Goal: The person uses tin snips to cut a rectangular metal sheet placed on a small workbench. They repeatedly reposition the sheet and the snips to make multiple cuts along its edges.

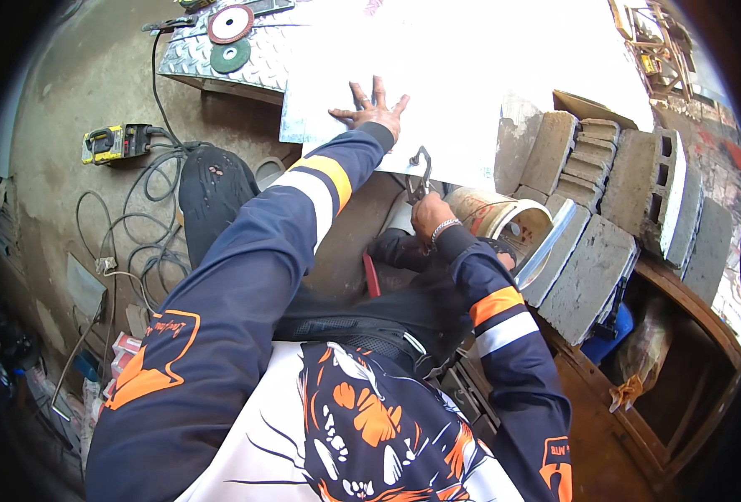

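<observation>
A large, bright white sheet (437,92) lies in front of me, its surface washed out by glare. My left hand (375,110) rests flat on it near the left side, fingers spread and nothing held. At the sheet's near edge, my right hand (431,216) is wrapped round a pair of locking clamp pliers (420,174). The pliers' curved jaw overlaps the sheet's edge; whether it bites on the sheet I cannot tell. Just right of that hand stands a dirty white bucket (481,211).
Concrete blocks (584,259) are stacked on the right. A grinding disc (231,24) and a green disc (230,56) lie on a checkered metal plate (188,57), far left. Cables (149,180) run from a yellow-and-black machine (111,144) across the left floor.
</observation>
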`<state>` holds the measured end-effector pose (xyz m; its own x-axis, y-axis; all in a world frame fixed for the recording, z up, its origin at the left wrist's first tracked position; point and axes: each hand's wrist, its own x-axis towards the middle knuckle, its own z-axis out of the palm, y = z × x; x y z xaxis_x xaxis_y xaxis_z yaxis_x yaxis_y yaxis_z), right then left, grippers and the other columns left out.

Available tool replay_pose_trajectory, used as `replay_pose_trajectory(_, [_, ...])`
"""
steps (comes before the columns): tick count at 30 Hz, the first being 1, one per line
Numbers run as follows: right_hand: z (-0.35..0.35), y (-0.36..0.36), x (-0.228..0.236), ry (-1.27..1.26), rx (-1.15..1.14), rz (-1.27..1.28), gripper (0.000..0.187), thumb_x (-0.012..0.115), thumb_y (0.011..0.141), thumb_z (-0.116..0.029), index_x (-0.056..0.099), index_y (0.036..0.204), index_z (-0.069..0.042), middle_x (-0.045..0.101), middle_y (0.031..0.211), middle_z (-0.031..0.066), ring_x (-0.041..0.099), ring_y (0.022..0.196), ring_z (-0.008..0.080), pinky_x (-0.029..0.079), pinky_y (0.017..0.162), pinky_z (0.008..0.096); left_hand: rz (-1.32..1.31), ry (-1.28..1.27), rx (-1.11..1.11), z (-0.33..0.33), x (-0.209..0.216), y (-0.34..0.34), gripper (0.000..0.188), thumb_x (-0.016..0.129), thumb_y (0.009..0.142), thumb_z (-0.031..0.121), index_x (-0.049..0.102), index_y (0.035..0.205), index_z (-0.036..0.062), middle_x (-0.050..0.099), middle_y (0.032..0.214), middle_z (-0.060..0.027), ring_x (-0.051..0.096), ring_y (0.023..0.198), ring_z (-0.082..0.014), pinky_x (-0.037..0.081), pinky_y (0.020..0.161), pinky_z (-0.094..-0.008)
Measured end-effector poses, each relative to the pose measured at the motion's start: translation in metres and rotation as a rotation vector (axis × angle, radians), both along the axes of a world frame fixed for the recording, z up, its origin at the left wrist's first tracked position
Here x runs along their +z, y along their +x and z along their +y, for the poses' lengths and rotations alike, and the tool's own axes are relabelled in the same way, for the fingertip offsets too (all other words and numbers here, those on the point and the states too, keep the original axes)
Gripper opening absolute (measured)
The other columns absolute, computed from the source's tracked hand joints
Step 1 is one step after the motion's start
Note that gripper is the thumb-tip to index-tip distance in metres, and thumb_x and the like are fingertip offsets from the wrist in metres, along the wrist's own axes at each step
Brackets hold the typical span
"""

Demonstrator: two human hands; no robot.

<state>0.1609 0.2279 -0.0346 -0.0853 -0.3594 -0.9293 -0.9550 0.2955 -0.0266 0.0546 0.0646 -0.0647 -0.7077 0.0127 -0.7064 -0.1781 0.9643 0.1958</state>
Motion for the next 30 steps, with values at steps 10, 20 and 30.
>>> replay_pose_trajectory(10, [0.011, 0.023, -0.009, -0.366, -1.467, 0.287, 0.038, 0.057, 0.087, -0.021, 0.05, 0.103, 0.013, 0.061, 0.098, 0.0399, 0.065, 0.097, 0.0468, 0.053, 0.086, 0.0466, 0.01, 0.006, -0.021, 0.001, 0.0, 0.005, 0.115, 0.085, 0.069, 0.038, 0.004, 0.149, 0.0524, -0.023, 0.159, -0.0102, -0.016, 0.14, -0.0537, 0.021, 0.092, -0.087])
replay_pose_trajectory(20, [0.014, 0.056, -0.002, -0.604, -1.578, 0.335, 0.038, 0.06, 0.083, -0.027, 0.057, 0.106, 0.004, 0.064, 0.103, 0.0332, 0.061, 0.1, 0.0469, 0.048, 0.091, 0.0503, 0.778, 0.381, 0.153, -0.009, 0.006, 0.092, 0.035, 0.069, 0.085, 0.023, 0.059, 0.114, 0.0059, 0.053, 0.116, -0.0184, 0.055, 0.107, -0.0386, 0.047, 0.087, -0.0492])
replay_pose_trajectory(30, [-0.011, 0.064, 0.016, -0.532, -1.548, 0.519, 0.038, 0.056, 0.09, -0.033, 0.058, 0.108, 0.0, 0.066, 0.099, 0.0304, 0.065, 0.095, 0.0457, 0.05, 0.086, 0.0511, -0.857, 1.569, 1.19, 0.044, -0.006, 0.23, 0.03, 0.042, 0.104, 0.025, 0.054, 0.124, 0.0056, 0.061, 0.12, -0.016, 0.059, 0.112, -0.0302, 0.047, 0.098, -0.0523])
